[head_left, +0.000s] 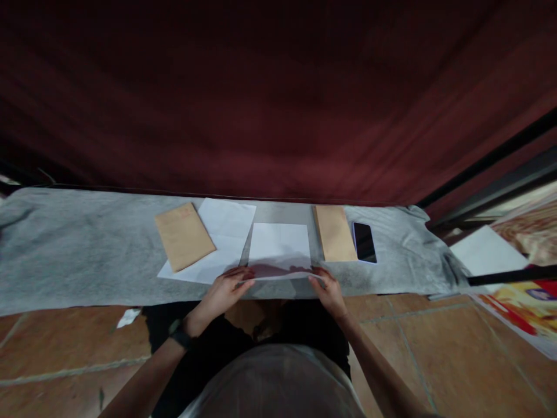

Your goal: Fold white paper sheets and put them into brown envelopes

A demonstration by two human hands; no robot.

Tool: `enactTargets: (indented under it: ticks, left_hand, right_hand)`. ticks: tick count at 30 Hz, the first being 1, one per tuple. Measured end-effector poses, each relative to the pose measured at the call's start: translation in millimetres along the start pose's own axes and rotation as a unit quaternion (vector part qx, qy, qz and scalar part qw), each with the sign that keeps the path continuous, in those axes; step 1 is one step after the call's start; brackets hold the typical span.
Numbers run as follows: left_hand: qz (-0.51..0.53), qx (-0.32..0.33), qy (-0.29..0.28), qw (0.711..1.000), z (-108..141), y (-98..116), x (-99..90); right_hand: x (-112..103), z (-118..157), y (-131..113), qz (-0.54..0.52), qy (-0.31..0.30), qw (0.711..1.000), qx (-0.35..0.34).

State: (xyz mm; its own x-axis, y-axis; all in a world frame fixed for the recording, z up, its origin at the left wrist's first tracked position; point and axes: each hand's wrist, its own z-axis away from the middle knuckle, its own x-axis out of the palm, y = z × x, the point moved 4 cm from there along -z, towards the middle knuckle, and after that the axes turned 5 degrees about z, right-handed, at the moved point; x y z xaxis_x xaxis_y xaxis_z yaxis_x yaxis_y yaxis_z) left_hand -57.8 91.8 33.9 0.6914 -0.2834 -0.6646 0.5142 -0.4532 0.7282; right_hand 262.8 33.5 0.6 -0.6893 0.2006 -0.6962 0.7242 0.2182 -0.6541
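Note:
A white sheet of paper [279, 241] lies in front of me on the grey cloth, its near edge raised and curved toward me. My left hand [228, 288] pinches the near left corner of that sheet between thumb and fingers. At the near right corner, my right hand [326, 289] grips the same edge. More white paper [228, 223] lies to the left, partly under a brown envelope [185, 237]. Right of the held sheet is a stack of brown envelopes [335, 233], with a phone [364, 242] beside it.
The grey cloth [87, 249] covers a long narrow surface against a dark red curtain [278, 116]. At the right are dark bars, white paper [487, 251] and a colourful printed bag [522, 307]. A white scrap [129, 317] lies on the tiled floor.

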Motion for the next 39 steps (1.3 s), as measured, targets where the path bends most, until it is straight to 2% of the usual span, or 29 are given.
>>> enactTargets:
  ticks: [6,9,14,18,22,24,28,31,35,39]
  left_hand:
    - [0.068,-0.104,0.063,0.99,-28.7,-20.9,4.5]
    - [0.086,-0.152,0.083,0.981,-38.7,-26.1,6.4]
    - [0.101,-0.191,0.099,0.971,-50.9,-28.1,7.1]
    - [0.095,-0.21,0.114,0.966,-60.7,-36.3,8.4]
    - [0.077,-0.21,0.111,0.968,-70.4,-45.6,13.2]
    - [0.046,-0.231,0.101,0.967,-73.8,-47.5,15.1]
    - [-0.051,-0.313,0.066,0.946,-78.2,-40.5,15.1]
    - [-0.114,-0.339,0.042,0.933,-82.7,-26.8,14.0]
    - [-0.18,-0.342,0.018,0.922,-86.2,-15.3,16.4]
    - [-0.229,-0.302,0.016,0.925,-84.5,-11.2,17.8]
  right_hand:
    - [10.3,-29.6,5.4,-0.075,0.025,0.99,0.12]
    - [15.6,-45.7,8.0,-0.083,0.039,0.984,0.152]
    - [23.3,-64.7,13.5,-0.073,0.073,0.977,0.184]
    - [29.4,-77.6,13.2,-0.028,0.095,0.978,0.182]
    - [39.0,-85.5,7.1,0.057,0.076,0.979,0.18]
    - [43.0,-86.6,1.6,0.112,0.066,0.976,0.175]
    - [47.2,-85.9,-10.5,0.234,0.035,0.958,0.164]
    - [46.5,-86.6,-20.2,0.293,0.043,0.946,0.132]
    - [51.7,-94.0,-32.7,0.298,0.056,0.949,0.082]
    - [73.1,-104.4,-42.8,0.263,0.009,0.965,0.009]
